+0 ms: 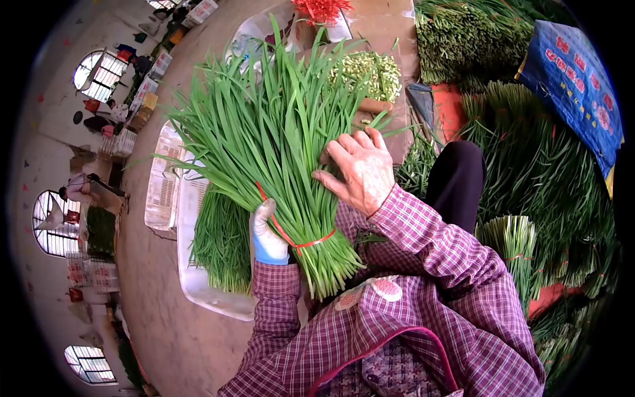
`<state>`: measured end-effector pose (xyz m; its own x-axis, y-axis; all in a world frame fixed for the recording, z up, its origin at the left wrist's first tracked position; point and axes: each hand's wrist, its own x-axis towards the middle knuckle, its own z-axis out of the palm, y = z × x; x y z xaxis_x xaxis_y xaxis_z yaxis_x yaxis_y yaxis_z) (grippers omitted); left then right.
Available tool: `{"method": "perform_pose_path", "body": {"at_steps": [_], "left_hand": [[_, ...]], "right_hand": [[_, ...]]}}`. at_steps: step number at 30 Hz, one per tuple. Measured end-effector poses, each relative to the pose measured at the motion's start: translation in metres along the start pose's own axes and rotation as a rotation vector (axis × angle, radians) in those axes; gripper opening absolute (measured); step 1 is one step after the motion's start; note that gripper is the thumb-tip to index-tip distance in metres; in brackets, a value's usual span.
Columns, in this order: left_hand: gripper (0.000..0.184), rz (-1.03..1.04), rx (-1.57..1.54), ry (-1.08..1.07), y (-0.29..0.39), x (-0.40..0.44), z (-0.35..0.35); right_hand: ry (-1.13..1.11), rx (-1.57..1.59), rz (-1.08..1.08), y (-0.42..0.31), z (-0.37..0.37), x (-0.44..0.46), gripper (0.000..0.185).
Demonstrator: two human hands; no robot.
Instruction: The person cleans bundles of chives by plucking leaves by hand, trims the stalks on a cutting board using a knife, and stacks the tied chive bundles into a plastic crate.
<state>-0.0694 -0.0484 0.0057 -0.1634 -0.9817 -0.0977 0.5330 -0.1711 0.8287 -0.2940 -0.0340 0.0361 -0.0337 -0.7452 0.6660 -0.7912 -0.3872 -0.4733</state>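
Floor (155, 291) beyond banded greens (284, 152)

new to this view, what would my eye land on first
Most likely the big bundle of green leaves in the middle, a red band around its lower part, the gloved left hand holding it and the right hand at its side. After that, perhaps the bright red strips at the top edge and the blue printed sack at upper right.

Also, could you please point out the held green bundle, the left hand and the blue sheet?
Held green bundle (281, 149), head view: its leaves.
Left hand (267, 231), head view: its middle.
Blue sheet (574, 91), head view: printed face.
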Motion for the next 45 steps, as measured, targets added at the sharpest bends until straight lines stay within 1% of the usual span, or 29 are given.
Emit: {"method": "perform_pose_path", "body": {"at_steps": [2, 3, 5, 6, 8, 9, 11, 12, 13, 15, 18, 19, 21, 22, 24, 29, 31, 35, 37, 38, 39, 41, 43, 44, 45], "left_hand": [[0.051, 0.044, -0.046, -0.006, -0.004, -0.001, 0.002], [0.051, 0.039, -0.044, -0.002, -0.006, 0.0, -0.002], [0.053, 0.051, -0.1, -0.011, -0.011, 0.002, -0.011], [0.053, 0.072, -0.092, 0.004, -0.012, -0.001, -0.003], [0.053, 0.054, -0.102, 0.013, -0.017, 0.0, -0.013], [0.052, 0.042, -0.112, 0.017, -0.017, 0.001, -0.015], [0.053, 0.05, -0.105, 0.042, -0.02, 0.0, -0.015], [0.053, 0.061, -0.099, 0.063, -0.02, 0.0, -0.014], [0.053, 0.058, -0.097, 0.064, -0.02, -0.001, -0.013], [0.054, 0.055, -0.12, 0.018, -0.02, -0.001, -0.013], [0.056, 0.024, -0.136, -0.044, -0.02, 0.0, -0.021], [0.056, 0.023, -0.135, -0.042, -0.021, -0.001, -0.021], [0.057, 0.056, -0.108, -0.015, -0.023, -0.005, -0.016], [0.057, 0.056, -0.108, -0.015, -0.023, -0.006, -0.014], [0.058, 0.053, -0.1, -0.039, -0.025, -0.008, -0.012], [0.058, 0.041, -0.128, -0.018, -0.028, -0.009, -0.008], [0.057, 0.055, -0.118, -0.001, -0.027, -0.009, -0.007], [0.052, 0.033, -0.103, 0.015, -0.021, -0.006, -0.007], [0.05, 0.021, -0.108, 0.034, -0.019, -0.006, -0.006], [0.047, 0.01, -0.119, 0.023, -0.018, -0.007, -0.003], [0.045, 0.0, -0.129, 0.011, -0.016, -0.006, -0.001], [0.044, 0.002, -0.141, 0.005, -0.015, -0.004, -0.002], [0.046, -0.026, -0.166, 0.037, -0.01, -0.005, 0.008], [0.047, -0.009, -0.074, 0.042, -0.008, -0.003, 0.003], [0.047, 0.002, -0.076, 0.04, -0.005, -0.002, 0.003]], "right_hand": [[-0.006, 0.031, 0.086, -0.001, 0.003, -0.001, 0.032], [-0.009, 0.033, 0.091, -0.001, 0.005, -0.002, 0.032], [0.067, 0.054, 0.132, -0.001, 0.006, -0.002, 0.033], [0.063, 0.056, 0.137, -0.003, 0.004, -0.002, 0.033], [0.055, 0.073, 0.046, -0.008, 0.0, -0.001, 0.028], [0.052, 0.076, 0.05, -0.008, 0.001, -0.002, 0.028], [-0.023, 0.032, -0.061, -0.007, 0.005, -0.004, 0.024], [-0.026, 0.026, -0.055, -0.007, 0.007, -0.004, 0.019], [-0.027, 0.028, -0.052, -0.007, 0.008, -0.006, 0.019], [-0.034, 0.03, 0.008, -0.007, 0.011, -0.008, 0.016], [-0.007, 0.071, 0.037, -0.006, 0.015, -0.009, 0.014], [-0.008, 0.073, 0.039, -0.006, 0.014, -0.008, 0.014], [-0.032, 0.118, 0.109, -0.008, 0.012, -0.004, 0.017], [-0.015, 0.113, 0.114, -0.009, 0.012, -0.003, 0.019], [-0.002, 0.112, 0.123, -0.011, 0.011, -0.002, 0.019], [0.039, 0.114, 0.132, -0.012, 0.012, -0.002, 0.018], [0.015, 0.214, 0.184, -0.01, 0.014, -0.005, 0.017], [0.037, 0.297, 0.241, -0.01, 0.015, -0.011, 0.018], [0.107, 0.326, 0.184, -0.012, 0.015, -0.012, 0.015], [0.125, 0.261, 0.135, -0.014, 0.015, -0.013, 0.014], [0.179, 0.17, 0.033, -0.015, 0.015, -0.014, 0.014], [0.186, 0.048, -0.132, -0.019, 0.013, -0.015, 0.014], [0.184, 0.031, -0.204, -0.021, 0.016, -0.015, 0.016], [0.18, 0.046, -0.224, -0.022, 0.017, -0.014, 0.017], [0.177, 0.063, -0.245, -0.023, 0.019, -0.013, 0.017]]}}
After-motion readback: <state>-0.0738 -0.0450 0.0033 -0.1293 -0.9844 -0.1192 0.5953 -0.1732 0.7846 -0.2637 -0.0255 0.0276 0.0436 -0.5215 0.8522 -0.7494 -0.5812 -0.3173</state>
